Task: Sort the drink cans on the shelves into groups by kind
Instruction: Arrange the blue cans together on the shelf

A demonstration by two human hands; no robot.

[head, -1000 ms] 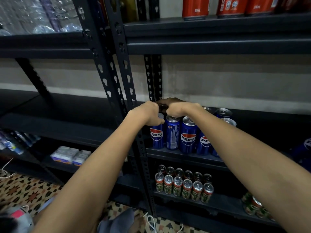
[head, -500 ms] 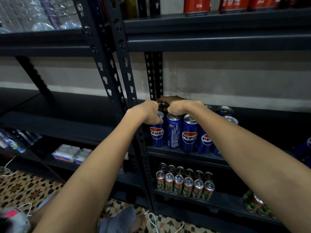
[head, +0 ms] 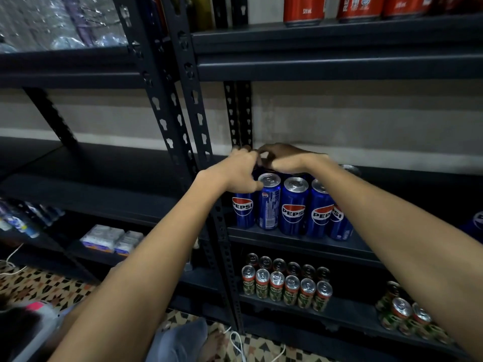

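blue pepsi cans (head: 294, 207) | under both hands' fingers (head: 244, 158) | mid shelf (head: 300, 242)

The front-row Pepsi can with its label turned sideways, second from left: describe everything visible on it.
The turned Pepsi can is a slim, glossy blue metal can with a silver top and pull tab, unopened as far as shows. It stands upright at the front edge of the dark middle shelf, small print facing out, only a tiny logo near its shoulder. It stands close between two logo-forward cans; contact is unclear. The left hand reaches just above and left; whether it touches is unclear.
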